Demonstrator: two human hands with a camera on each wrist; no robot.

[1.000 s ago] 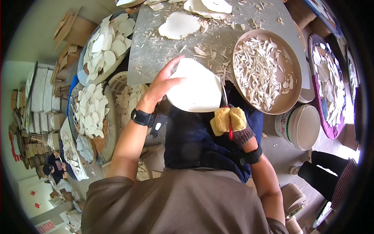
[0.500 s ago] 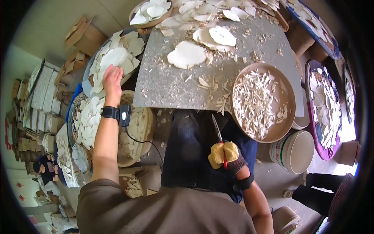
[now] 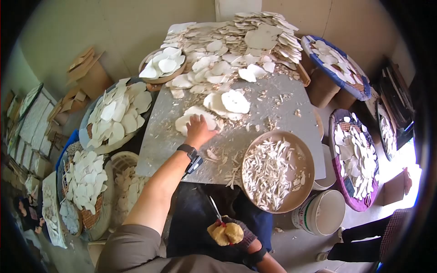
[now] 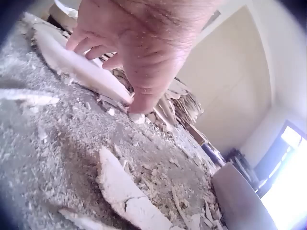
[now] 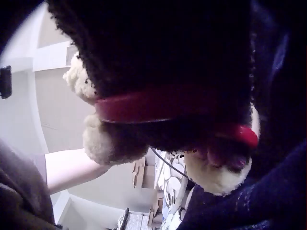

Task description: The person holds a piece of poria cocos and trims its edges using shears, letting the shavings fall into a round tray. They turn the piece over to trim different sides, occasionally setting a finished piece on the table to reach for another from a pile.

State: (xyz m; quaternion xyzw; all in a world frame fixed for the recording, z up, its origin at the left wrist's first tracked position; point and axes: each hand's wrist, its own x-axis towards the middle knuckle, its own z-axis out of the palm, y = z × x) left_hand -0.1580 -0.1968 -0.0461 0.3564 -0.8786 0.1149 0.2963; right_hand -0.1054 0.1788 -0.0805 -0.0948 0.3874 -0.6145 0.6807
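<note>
The left hand (image 3: 199,129) rests on 1 flat white piece (image 3: 186,120) at 10 o'clock from the bowl (image 3: 278,133), fingers bent over it and thumb at its edge, probably for lifting. The gloved right hand (image 3: 232,234) grips scissors (image 3: 214,207) in the lap, with the blades pointing to 11 o'clock.

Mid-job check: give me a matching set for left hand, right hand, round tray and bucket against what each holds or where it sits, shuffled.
1 left hand
2 right hand
3 round tray
4 bucket

A stands on the floor
B grips red-handled scissors
C holds white trimmings
D touches a flat white piece on the table

Pairs: 1-D, 2-B, 3-C, 4-A
</note>
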